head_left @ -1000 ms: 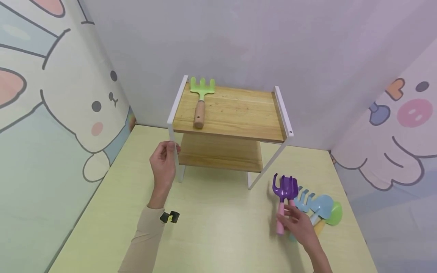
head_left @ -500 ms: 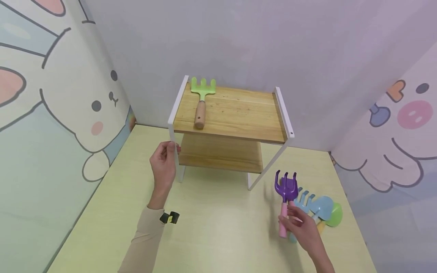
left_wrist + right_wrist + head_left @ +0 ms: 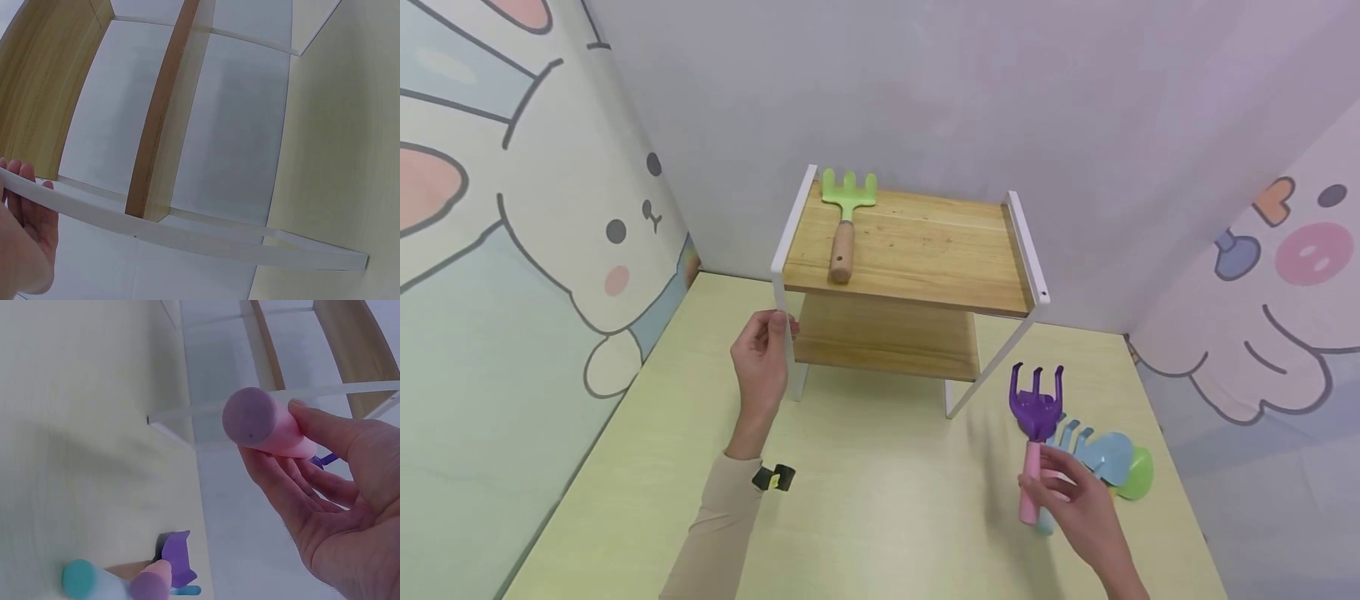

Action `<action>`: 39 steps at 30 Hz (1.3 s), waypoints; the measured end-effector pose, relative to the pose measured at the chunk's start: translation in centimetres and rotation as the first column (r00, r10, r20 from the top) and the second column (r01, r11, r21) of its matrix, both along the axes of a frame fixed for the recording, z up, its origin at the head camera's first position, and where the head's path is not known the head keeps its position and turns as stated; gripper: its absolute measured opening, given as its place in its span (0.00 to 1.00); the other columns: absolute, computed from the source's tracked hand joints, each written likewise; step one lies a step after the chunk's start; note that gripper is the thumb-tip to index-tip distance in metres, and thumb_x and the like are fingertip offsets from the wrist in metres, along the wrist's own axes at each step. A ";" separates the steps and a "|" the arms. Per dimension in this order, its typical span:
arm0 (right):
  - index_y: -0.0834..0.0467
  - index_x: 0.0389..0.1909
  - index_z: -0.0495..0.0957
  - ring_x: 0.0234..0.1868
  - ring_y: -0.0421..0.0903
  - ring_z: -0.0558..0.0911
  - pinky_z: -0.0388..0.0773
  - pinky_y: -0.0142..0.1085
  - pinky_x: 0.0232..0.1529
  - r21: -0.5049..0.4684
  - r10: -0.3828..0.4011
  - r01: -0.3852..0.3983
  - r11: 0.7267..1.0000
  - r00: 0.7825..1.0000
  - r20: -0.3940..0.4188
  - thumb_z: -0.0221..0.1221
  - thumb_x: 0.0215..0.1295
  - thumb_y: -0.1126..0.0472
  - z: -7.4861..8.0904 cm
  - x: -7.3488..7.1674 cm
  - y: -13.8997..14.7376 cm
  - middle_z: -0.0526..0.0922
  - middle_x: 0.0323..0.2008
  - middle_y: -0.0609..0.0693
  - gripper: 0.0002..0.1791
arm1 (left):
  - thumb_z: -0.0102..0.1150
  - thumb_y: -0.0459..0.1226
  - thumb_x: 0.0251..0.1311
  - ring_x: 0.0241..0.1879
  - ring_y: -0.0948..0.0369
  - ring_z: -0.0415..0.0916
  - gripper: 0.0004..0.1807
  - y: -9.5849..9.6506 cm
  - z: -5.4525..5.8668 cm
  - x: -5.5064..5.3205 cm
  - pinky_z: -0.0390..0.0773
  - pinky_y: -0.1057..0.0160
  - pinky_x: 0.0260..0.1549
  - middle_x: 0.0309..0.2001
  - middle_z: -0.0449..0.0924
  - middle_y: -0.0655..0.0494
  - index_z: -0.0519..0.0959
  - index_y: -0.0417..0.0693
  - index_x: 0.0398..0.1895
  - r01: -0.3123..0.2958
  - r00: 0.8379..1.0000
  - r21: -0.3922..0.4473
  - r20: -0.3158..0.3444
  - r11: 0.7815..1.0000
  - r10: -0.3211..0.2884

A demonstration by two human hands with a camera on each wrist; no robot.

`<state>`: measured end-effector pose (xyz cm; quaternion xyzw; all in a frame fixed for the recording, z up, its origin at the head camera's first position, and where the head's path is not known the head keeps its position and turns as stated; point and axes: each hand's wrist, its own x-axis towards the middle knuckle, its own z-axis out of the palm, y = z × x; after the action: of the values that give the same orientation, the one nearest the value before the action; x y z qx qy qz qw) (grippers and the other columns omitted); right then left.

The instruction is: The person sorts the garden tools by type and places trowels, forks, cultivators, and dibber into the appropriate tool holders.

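Note:
My right hand [image 3: 1086, 508] pinches the pink handle of a purple three-pronged hand rake [image 3: 1032, 483], prongs pointing away. In the right wrist view the rake's round handle end [image 3: 250, 417] faces the camera, thumb on one side and fingers on the other, raised above the table. My left hand [image 3: 760, 362] holds the white left front leg of a two-tier wooden shelf [image 3: 932, 250]; in the left wrist view the fingers [image 3: 47, 215] curl behind the white frame. On the top board, at the left, lies a green hand rake [image 3: 842, 246] with a wooden handle.
Under the held rake lies a purple trowel [image 3: 178, 559] with a pink handle. Beside it on the table [image 3: 880, 500] are a blue hand rake [image 3: 1078, 437], a blue trowel [image 3: 1108, 457] and a green trowel [image 3: 1138, 475]. Cartoon-printed walls enclose the table.
The purple hand rake has risen off the tools, moved slightly right and turned so its prongs face straight ahead. My left hand stays on the shelf leg.

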<state>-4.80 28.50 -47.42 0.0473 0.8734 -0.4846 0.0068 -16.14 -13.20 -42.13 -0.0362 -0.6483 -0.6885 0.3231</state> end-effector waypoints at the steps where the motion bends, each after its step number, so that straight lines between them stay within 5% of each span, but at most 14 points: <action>1: 0.62 0.62 0.77 0.43 0.35 0.85 0.84 0.30 0.42 -0.002 0.001 -0.001 1.000 1.000 -0.004 0.73 0.62 0.59 0.2 0.1 -0.1 0.83 0.53 0.61 0.28 | 0.49 0.28 0.78 0.33 0.66 0.80 0.14 -0.1 -0.2 -0.2 0.78 0.66 0.41 0.31 0.83 0.51 0.75 0.19 0.39 -0.001 1.000 0.001 -0.003 1.000 0.001; 6: 0.60 0.63 0.77 0.43 0.34 0.84 0.84 0.30 0.41 0.011 0.009 -0.009 1.000 1.000 -0.016 0.73 0.63 0.58 1.3 0.4 -0.3 0.82 0.55 0.59 0.28 | 0.49 0.29 0.78 0.33 0.61 0.80 0.13 -0.5 -1.8 -1.0 0.78 0.67 0.40 0.33 0.80 0.34 0.77 0.22 0.39 -0.010 1.000 0.001 0.000 1.000 0.010; 13: 0.60 0.64 0.76 0.45 0.32 0.83 0.83 0.28 0.43 0.061 0.013 -0.010 0.998 0.999 -0.034 0.72 0.64 0.57 2.4 0.7 -0.8 0.80 0.59 0.58 0.29 | 0.51 0.31 0.78 0.34 0.53 0.82 0.13 -0.7 -2.3 -1.2 0.80 0.67 0.41 0.33 0.82 0.39 0.78 0.25 0.39 0.000 1.000 -0.012 -0.025 1.000 -0.001; 17: 0.61 0.63 0.76 0.45 0.33 0.84 0.83 0.29 0.42 0.053 0.018 -0.014 0.998 0.998 -0.066 0.72 0.64 0.60 3.1 0.9 -1.1 0.80 0.57 0.56 0.28 | 0.51 0.33 0.78 0.34 0.54 0.82 0.15 -0.7 -2.4 -1.2 0.80 0.67 0.40 0.34 0.80 0.33 0.78 0.25 0.39 -0.001 1.000 -0.016 -0.026 1.000 0.000; 22: 0.60 0.63 0.76 0.45 0.34 0.85 0.84 0.31 0.41 0.040 0.033 -0.029 0.999 0.994 -0.108 0.72 0.64 0.63 4.0 1.3 -1.3 0.80 0.55 0.41 0.28 | 0.51 0.33 0.78 0.34 0.55 0.81 0.15 -0.7 -2.4 -1.3 0.80 0.66 0.40 0.34 0.80 0.31 0.77 0.24 0.39 0.001 1.000 -0.010 -0.028 1.000 -0.002; 29: 0.58 0.63 0.76 0.45 0.35 0.85 0.84 0.30 0.41 0.017 0.050 -0.047 0.999 0.984 -0.169 0.71 0.63 0.67 5.3 1.6 -2.0 0.81 0.53 0.38 0.28 | 0.51 0.32 0.78 0.34 0.54 0.81 0.15 -0.6 -2.4 -1.3 0.80 0.66 0.40 0.32 0.83 0.50 0.78 0.24 0.38 0.011 0.999 0.004 -0.035 1.000 -0.011; 34: 0.58 0.64 0.76 0.46 0.36 0.86 0.84 0.31 0.41 0.016 0.066 -0.064 0.998 0.977 -0.201 0.71 0.62 0.68 6.3 1.6 -2.6 0.82 0.53 0.42 0.28 | 0.51 0.33 0.78 0.34 0.58 0.82 0.15 -0.6 -2.4 -1.3 0.80 0.65 0.40 0.33 0.83 0.44 0.78 0.25 0.38 0.012 0.999 0.003 -0.030 1.000 -0.012; 39: 0.59 0.63 0.76 0.46 0.36 0.86 0.85 0.32 0.41 0.009 0.089 -0.090 0.996 0.965 -0.245 0.71 0.61 0.72 7.1 1.3 -3.0 0.82 0.53 0.43 0.29 | 0.51 0.33 0.78 0.34 0.58 0.82 0.15 -0.7 -2.4 -1.3 0.80 0.65 0.41 0.33 0.84 0.54 0.78 0.25 0.39 0.008 1.000 0.004 -0.021 1.000 -0.008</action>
<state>-3.46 25.46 -40.37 -0.0524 0.8683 -0.4869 -0.0794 -17.46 -13.86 -44.53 -0.0455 -0.6433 -0.6907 0.3272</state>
